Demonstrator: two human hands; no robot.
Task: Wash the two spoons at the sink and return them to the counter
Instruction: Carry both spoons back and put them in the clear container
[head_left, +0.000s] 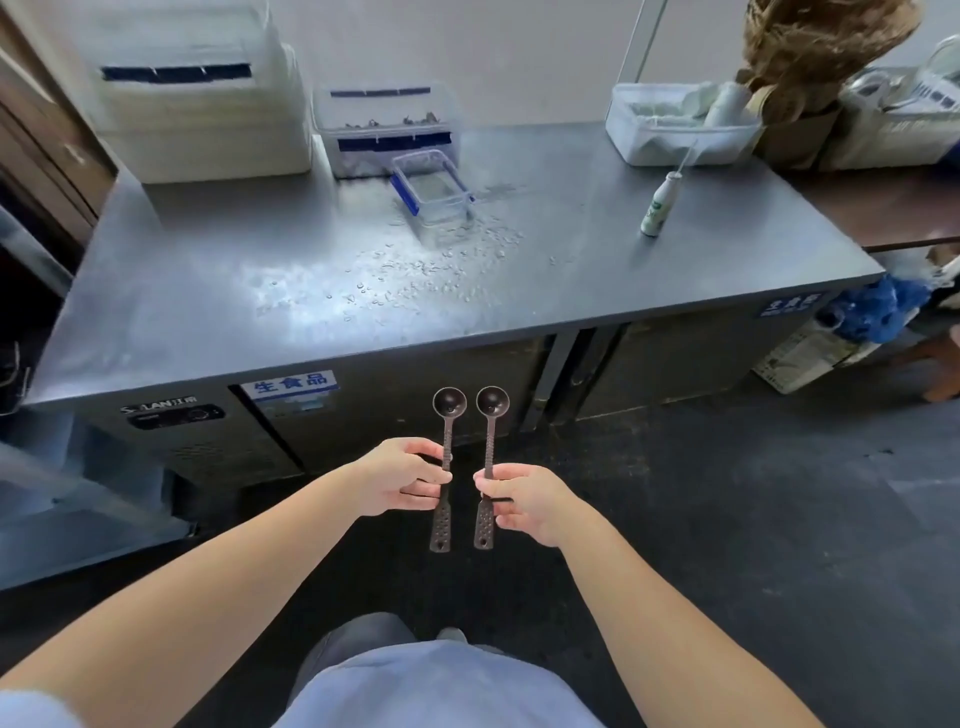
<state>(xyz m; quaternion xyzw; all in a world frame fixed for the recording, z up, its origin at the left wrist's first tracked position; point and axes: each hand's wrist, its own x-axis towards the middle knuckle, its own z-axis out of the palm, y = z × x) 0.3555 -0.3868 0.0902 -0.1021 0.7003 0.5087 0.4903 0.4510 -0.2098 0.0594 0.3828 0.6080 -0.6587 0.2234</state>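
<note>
A: Spoons, where?

B: Centre of frame, slightly low. Left spoon (447, 434) and right spoon (489, 441), side by side, apart, not touching. Bowls point up in the frame toward the counter (234, 291); the perforated handle ends point down. Both are in the air over the dark floor (727, 519), in front of the counter's front edge, not on it.

A: Hands?

B: Left hand (402, 475) has fingers and thumb curled round the left spoon's handle at about mid-length. Right hand (524, 501) pinches the right spoon's handle, same height. One spoon each.

A: Handling?

B: They look like dark, thin, one-piece scoops. My guess is light and stiff, not fragile. Can't tell if they're wet; if so, slippery. The textured mid-handle is the best hold, and that's where both hands are. Bowls are small and round, poor for gripping.

A: Around them?

B: The steel counter fills the upper half, with droplets (431, 270) scattered mid-top. A clear box (431, 187) with a blue edge is above the droplets, a small bottle (655, 208) upper right, and a big white tub (208, 104) upper left. No sink in view.

A: Stage?

B: Can't tell washed or unwashed. Neither spoon is down on the counter.
</note>
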